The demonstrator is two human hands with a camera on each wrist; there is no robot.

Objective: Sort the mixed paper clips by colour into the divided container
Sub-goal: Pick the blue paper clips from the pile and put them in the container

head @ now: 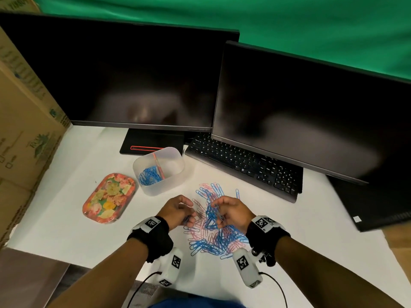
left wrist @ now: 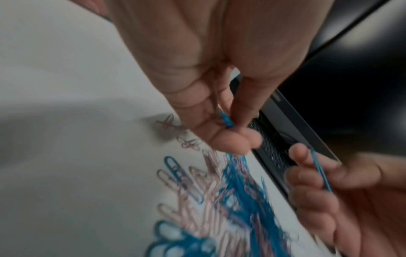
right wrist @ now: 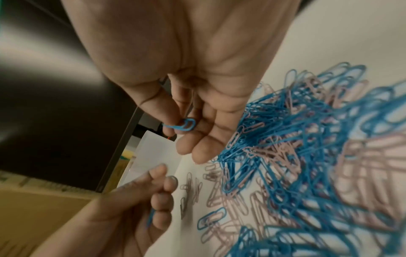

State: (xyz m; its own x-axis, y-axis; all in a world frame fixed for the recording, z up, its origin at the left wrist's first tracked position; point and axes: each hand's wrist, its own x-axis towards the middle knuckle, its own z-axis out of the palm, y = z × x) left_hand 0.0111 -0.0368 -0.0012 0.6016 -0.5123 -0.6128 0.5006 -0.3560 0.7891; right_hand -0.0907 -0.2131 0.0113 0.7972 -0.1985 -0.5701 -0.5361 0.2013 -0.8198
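A mixed pile of blue and pink paper clips lies on the white table, seen close up in both wrist views. Both hands hover just over its near-left part. My left hand pinches a blue clip between thumb and fingers. My right hand pinches another blue clip at its fingertips. The translucent divided container stands behind the pile to the left, with blue clips in the compartment left of its pink divider.
A floral tray lies left of the container. A black keyboard runs along behind the pile, under the right monitor. The left monitor stands behind the container. A cardboard box walls the left side.
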